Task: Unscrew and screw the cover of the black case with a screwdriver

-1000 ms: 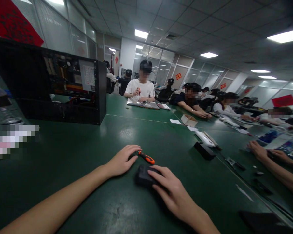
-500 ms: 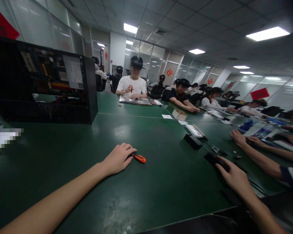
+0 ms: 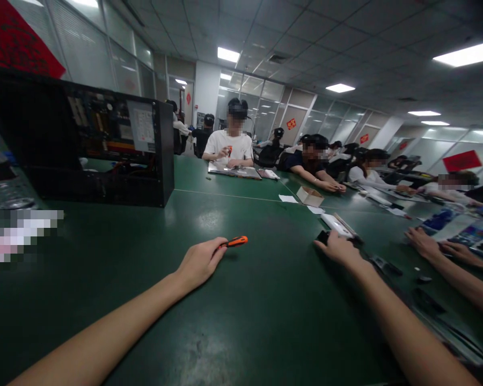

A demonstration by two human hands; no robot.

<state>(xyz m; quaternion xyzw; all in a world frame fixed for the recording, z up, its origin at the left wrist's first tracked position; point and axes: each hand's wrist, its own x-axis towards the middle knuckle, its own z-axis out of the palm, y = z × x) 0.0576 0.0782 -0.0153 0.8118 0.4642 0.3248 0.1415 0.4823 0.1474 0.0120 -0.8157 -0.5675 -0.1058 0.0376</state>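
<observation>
right hand (image 3: 338, 247) newly on black block (image 3: 322, 236)

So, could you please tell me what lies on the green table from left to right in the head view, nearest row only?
Open computer case → left hand → orange-handled screwdriver → right hand on a small black box → another person's hands.

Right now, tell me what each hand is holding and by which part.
The left hand holds the orange-handled screwdriver by its dark shaft end. The right hand lies on a small black block; whether it grips it cannot be told.
</observation>
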